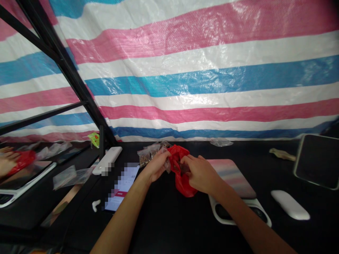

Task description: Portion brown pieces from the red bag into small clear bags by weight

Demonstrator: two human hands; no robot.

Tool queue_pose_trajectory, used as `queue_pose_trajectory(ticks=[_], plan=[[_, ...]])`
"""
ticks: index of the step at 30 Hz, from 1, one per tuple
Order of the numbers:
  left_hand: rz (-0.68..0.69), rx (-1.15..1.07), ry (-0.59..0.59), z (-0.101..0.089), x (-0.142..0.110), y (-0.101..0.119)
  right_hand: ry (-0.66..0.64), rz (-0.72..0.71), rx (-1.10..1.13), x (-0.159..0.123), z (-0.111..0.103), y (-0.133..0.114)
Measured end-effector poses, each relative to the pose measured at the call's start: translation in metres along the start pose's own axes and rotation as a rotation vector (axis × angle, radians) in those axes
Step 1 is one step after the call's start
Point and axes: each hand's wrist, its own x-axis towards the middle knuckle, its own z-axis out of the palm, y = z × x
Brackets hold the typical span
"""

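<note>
A crumpled red plastic bag (186, 185) is between my two hands above the black table, its mouth turned toward them. My left hand (158, 164) is closed on a small clear plastic bag (167, 165) beside the red bag's rim. Curled fingers of my right hand (200, 173) are at the red bag's opening, over something brownish; what they pinch is hidden. Behind my left hand lie several small clear bags (145, 157) with brown contents.
To the right stand a white kitchen scale (225, 220) with a shiny plate, a white mouse-like object (290, 204) and a dark-screened device (317, 160). A phone-like screen (124, 187), a white earbud (95, 205) and a white bar (111, 157) lie left. Another person's hand (6, 160) holds red plastic.
</note>
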Motion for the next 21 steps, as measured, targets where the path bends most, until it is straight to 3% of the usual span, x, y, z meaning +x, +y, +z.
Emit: queue_pose_trajectory(ticks=[5, 10, 12, 16, 18, 21], plan=[[-0.001, 0.082, -0.031, -0.004, -0.002, 0.002, -0.022, 0.066, 0.029, 0.001, -0.001, 0.001], [0.208, 0.447, 0.053, -0.011, -0.003, 0.005, -0.022, 0.116, 0.023, 0.003, -0.003, 0.005], [0.323, 0.617, 0.107, -0.015, -0.001, 0.004, 0.0, 0.127, 0.042, 0.004, -0.004, 0.007], [0.707, 0.971, 0.307, -0.022, 0.004, -0.001, 0.088, 0.149, 0.081, 0.006, -0.007, 0.01], [0.806, 1.078, 0.29, -0.02, 0.005, -0.004, 0.16, 0.143, 0.112, 0.006, -0.009, 0.01], [0.839, 1.071, 0.15, -0.011, 0.001, -0.005, 0.319, 0.113, 0.163, 0.006, -0.013, 0.009]])
